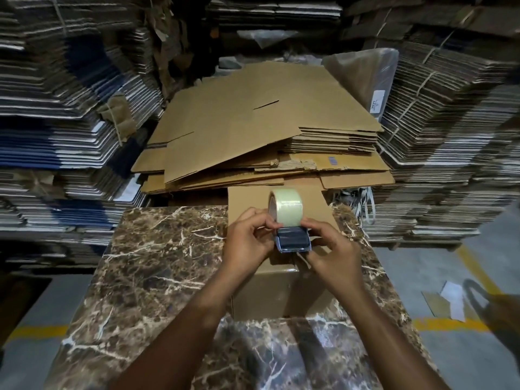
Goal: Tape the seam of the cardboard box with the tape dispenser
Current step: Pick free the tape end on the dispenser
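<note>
A brown cardboard box (284,291) stands on the marble-patterned table (146,257), its top mostly behind my hands. Above the box top I hold a tape dispenser (292,240) with a dark blue body and a roll of clear tape (285,205) at its far end. My left hand (247,240) pinches the dispenser's left side near the roll. My right hand (334,249) grips its right side. The box's top seam is hidden under the dispenser and my hands.
A pile of flattened brown cardboard sheets (253,130) lies just beyond the table. Tall stacks of bundled flat cartons rise at the left (70,122) and right (450,136). Grey floor with yellow lines (450,323) and scraps of paper lies to the right.
</note>
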The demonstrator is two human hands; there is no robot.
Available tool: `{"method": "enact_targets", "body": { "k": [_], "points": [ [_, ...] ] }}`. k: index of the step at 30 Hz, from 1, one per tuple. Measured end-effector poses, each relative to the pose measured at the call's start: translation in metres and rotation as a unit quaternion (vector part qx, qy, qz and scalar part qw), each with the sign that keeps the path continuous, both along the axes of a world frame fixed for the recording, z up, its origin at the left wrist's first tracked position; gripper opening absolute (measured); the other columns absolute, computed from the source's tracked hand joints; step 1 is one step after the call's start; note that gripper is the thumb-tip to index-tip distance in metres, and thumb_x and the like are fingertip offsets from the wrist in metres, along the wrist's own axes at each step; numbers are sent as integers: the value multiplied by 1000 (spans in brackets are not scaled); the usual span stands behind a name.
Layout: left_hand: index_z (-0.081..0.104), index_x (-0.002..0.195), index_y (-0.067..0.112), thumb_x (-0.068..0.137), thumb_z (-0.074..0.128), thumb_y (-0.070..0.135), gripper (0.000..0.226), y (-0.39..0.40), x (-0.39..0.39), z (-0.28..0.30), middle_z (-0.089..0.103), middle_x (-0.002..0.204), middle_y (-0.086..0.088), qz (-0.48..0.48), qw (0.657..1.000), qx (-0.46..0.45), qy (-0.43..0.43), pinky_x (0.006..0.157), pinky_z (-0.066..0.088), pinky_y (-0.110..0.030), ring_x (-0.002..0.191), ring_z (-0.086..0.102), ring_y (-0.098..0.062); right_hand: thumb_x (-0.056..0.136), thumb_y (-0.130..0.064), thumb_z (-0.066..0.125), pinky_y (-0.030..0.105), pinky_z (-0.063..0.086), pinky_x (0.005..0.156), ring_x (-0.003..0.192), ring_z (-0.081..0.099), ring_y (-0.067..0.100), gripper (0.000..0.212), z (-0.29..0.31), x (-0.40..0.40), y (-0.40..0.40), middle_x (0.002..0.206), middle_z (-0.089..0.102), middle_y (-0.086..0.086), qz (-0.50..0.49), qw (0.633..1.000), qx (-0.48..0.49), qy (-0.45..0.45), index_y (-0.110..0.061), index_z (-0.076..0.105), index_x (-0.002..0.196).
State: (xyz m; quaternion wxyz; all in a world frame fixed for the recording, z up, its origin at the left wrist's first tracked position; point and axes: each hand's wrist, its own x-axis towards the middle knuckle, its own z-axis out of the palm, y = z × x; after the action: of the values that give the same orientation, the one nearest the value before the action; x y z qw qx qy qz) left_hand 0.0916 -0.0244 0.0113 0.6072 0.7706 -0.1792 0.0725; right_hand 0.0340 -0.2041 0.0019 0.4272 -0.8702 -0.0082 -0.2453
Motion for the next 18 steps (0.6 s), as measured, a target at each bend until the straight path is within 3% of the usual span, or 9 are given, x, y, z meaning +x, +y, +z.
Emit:
{"method": "enact_targets", "body": {
  "k": [3,6,9,12,15,18],
  "points": [
    [73,81,14,70,81,-8,26,-6,-3,-7,66,95,2,12,998,53,-26,84,60,-36,92,66,-8,72,7,80,26,58,92,107,68,-3,63,-7,-8,-12,123,69,-15,46,998,35,18,-30,67,121],
    [72,84,15,70,76,-14,33,-8,-11,-12,64,96,2,13,996,77,-32,82,60,-31,91,66,-11,75,7,78,34,55,99,117,66,4,57,-16,-13,-19,130,68,-7,90,995,45,18,-21,69,124],
    [70,86,17,72,66,-16,36,-4,-10,-16,63,98,4,6,994,107,-37,79,58,-23,91,66,-11,78,3,75,31,51,104,124,61,3,56,-25,-13,-27,135,65,-6,120,993,20,16,-17,67,130],
    [71,90,19,72,61,-14,39,-2,-12,-18,63,98,4,1,989,137,-47,74,56,-26,89,65,-14,80,5,71,26,50,103,125,59,0,58,-29,-14,-31,139,62,-7,141,990,9,20,-17,64,133],
    [75,102,21,78,60,-10,42,-1,-25,-17,65,110,6,20,987,154,-41,88,49,-12,104,62,-2,79,7,66,26,52,101,123,60,0,60,-29,-17,-34,138,62,-7,150,988,22,27,-20,64,133],
    [74,109,19,85,67,-2,33,3,-45,-20,62,118,6,45,989,129,-51,94,46,-8,114,57,4,81,-6,74,32,55,100,119,64,5,52,-22,-22,-35,131,66,-7,142,990,23,3,-21,66,130]
  ]
}}
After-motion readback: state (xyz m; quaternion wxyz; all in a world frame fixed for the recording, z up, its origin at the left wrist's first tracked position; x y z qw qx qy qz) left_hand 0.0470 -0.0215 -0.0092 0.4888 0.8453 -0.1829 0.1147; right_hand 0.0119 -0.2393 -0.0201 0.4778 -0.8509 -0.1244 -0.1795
